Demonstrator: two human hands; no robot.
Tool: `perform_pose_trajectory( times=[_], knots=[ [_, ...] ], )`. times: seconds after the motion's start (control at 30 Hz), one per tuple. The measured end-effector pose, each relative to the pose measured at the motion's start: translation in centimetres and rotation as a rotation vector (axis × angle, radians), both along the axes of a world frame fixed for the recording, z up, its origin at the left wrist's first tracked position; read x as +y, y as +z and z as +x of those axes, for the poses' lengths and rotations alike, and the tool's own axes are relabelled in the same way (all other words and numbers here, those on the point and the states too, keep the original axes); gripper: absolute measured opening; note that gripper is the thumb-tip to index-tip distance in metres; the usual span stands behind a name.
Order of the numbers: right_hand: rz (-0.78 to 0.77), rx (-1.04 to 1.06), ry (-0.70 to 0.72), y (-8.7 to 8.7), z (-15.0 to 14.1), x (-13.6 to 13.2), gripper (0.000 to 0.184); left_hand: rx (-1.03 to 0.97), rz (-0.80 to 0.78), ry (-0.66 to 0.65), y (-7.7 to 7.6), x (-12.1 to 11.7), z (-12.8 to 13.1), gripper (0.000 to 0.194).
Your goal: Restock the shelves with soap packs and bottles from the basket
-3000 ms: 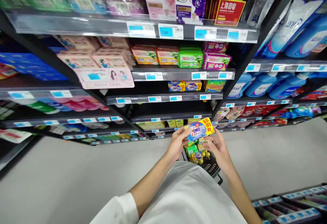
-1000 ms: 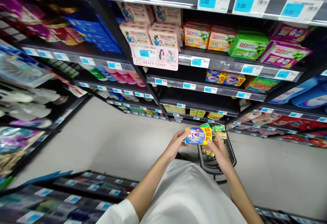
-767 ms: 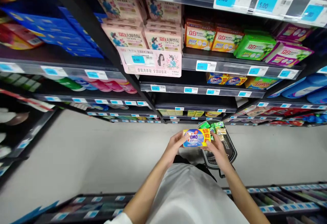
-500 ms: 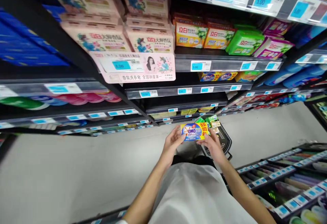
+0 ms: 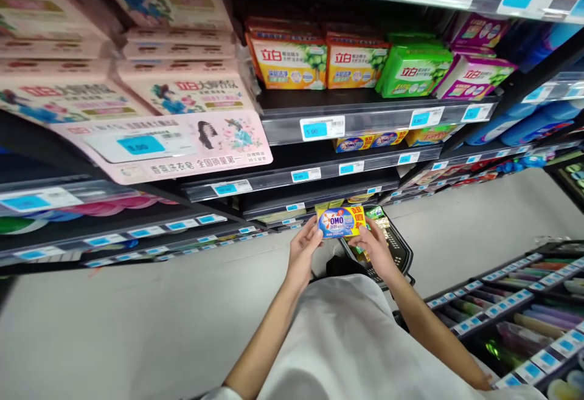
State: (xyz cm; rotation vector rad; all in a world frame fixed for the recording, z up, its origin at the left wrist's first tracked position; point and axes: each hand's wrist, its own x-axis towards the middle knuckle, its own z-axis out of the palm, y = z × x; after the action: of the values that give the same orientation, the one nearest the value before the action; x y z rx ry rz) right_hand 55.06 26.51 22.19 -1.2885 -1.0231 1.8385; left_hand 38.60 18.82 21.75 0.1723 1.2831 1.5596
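Both hands hold a flat blue-and-yellow OMO detergent box (image 5: 341, 222) by its short ends, its printed front facing up. My left hand (image 5: 303, 248) grips the left end, and my right hand (image 5: 368, 244) grips the right end. Just beyond and below them hangs a black wire shopping basket (image 5: 395, 254), partly hidden by the box and my right hand. Green packets (image 5: 378, 216) lie in it, and the rest of its contents are hard to make out.
Black store shelves with price-tag rails run ahead, stocked with pink boxes (image 5: 173, 90), green soap packs (image 5: 413, 72) and more OMO boxes (image 5: 370, 140). A low shelf unit (image 5: 502, 309) stands at lower right. Grey aisle floor (image 5: 137, 321) lies between the units.
The view has swung toward the shelves, and the low unit has come in at the right. The box has turned from tilted to nearly level in both hands, with the basket below it.
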Motion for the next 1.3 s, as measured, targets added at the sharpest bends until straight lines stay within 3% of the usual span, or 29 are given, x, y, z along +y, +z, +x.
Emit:
perform_pose_trajectory(
  times=[0.23, 0.43, 0.73, 1.07, 1.3],
  knots=[
    [0.029, 0.017, 0.073, -1.8, 1.3, 6.4, 0.063, -0.008, -0.014, 0.094, -1.6, 4.8, 2.3, 0.065],
    [0.023, 0.01, 0.105, -2.5, 1.7, 9.4, 0.065, 0.005, -0.03, 0.112, -1.7, 6.9, 3.5, 0.06],
    [0.04, 0.024, 0.08, -2.6, 1.3, 10.9, 0.062, 0.024, -0.027, 0.104, -1.8, 8.8, 2.9, 0.059],
    [0.138, 0.016, 0.094, -1.2, 2.0, 11.3, 0.058, 0.011, 0.026, 0.052, -1.1, 10.1, 2.7, 0.055],
    [0.216, -0.011, 0.089, -0.4, 2.6, 11.4, 0.059, 0.055, -0.012, -0.098, 0.0, 10.5, 1.9, 0.058]
  ],
)
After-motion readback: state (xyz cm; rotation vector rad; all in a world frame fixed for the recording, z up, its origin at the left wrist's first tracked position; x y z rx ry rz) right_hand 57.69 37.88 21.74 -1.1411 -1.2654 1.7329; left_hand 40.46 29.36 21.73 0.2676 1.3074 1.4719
